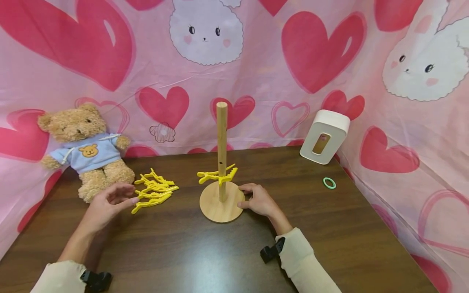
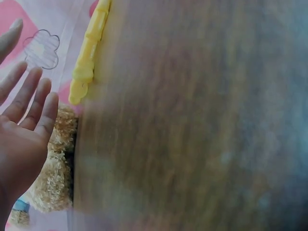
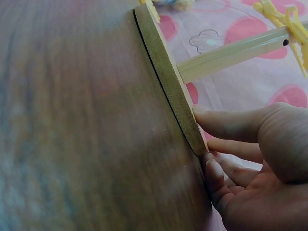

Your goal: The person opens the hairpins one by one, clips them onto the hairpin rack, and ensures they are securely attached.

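Observation:
A wooden stand (image 1: 222,142) with a round base (image 1: 212,207) and an upright post stands on the table. Yellow alligator hair clips (image 1: 228,177) are clamped around the lower part of the post and stick out to both sides. My right hand (image 1: 258,200) grips the right edge of the base, thumb on its top and fingers at the rim, as the right wrist view also shows. Several more yellow hair clips (image 1: 154,194) lie in a pile to the left. Beside that pile is my left hand (image 1: 110,203), its fingers relaxed and apart, holding nothing.
A teddy bear (image 1: 86,150) in a blue top sits behind my left hand. At the back right stands a white box (image 1: 324,136) with an oval window, and a small green ring (image 1: 329,183) lies in front of it. Pink printed cloth (image 1: 256,73) borders the table.

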Motion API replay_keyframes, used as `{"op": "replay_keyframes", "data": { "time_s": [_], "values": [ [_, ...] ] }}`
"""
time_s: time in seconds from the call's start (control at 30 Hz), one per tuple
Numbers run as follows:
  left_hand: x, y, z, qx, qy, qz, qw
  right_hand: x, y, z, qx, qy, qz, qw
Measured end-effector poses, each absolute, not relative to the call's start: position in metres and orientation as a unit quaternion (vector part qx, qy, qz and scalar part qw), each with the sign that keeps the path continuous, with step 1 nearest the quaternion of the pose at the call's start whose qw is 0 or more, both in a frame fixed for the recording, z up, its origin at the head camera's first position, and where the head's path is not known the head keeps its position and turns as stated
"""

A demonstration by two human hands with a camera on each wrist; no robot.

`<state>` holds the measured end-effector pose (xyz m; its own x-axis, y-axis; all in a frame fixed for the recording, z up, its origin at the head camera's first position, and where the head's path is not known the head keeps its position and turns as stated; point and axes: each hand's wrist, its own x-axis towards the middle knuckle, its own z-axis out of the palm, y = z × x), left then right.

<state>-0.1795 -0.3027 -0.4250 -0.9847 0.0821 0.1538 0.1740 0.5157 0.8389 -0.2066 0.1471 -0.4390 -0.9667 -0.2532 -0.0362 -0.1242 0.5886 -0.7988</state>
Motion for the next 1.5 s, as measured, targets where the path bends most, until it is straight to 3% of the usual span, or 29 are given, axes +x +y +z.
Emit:
{"op": "replay_keyframes", "data": {
  "time_s": [0.6,1.2,1.5],
  "values": [
    [-0.185,-0.305,-0.433,-0.07,-0.898,-0.431,-0.051,-0.205,0.146,-0.438,-0.103,0.886,-0.447,0.069],
    [-0.193,-0.308,-0.433,-0.135,-0.931,-0.333,-0.065,-0.206,0.146,-0.438,-0.102,0.885,-0.45,0.071],
    [-0.19,-0.311,-0.433,-0.12,-0.924,-0.357,-0.073,-0.208,0.147,-0.441,-0.11,0.885,-0.447,0.074]
  ]
}}
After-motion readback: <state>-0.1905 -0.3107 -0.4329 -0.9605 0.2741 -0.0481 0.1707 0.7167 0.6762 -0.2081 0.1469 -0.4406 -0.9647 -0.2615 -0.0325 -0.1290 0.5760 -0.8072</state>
